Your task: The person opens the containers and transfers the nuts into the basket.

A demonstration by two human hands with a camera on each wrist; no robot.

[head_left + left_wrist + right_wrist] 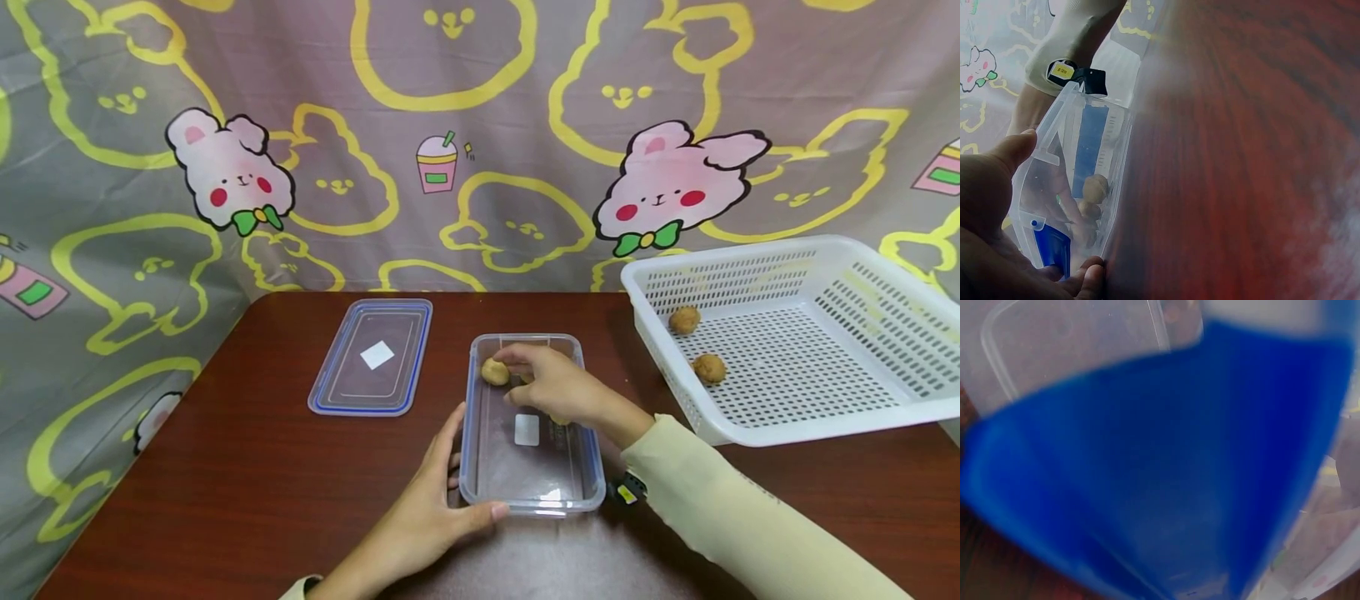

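A clear plastic food container (480,467) with blue side latches stands uncovered on the table. My left hand (420,508) grips its near left corner, thumb over the near rim and fingers along the side wall. My right hand (558,383) reaches in over the right wall, thumb and fingers apart. Its fingertips are right at a walnut (495,372) near the far end; more walnuts lie partly hidden under this hand. The left wrist view shows walnuts (1095,187) through the clear wall. A blue latch (1147,456) fills most of the right wrist view.
A clear lid (352,375) with a blue seal lies flat left of the container. At the right stands a white slotted basket (810,358) holding two walnuts (708,368). A patterned curtain (510,150) hangs behind the table (225,483).
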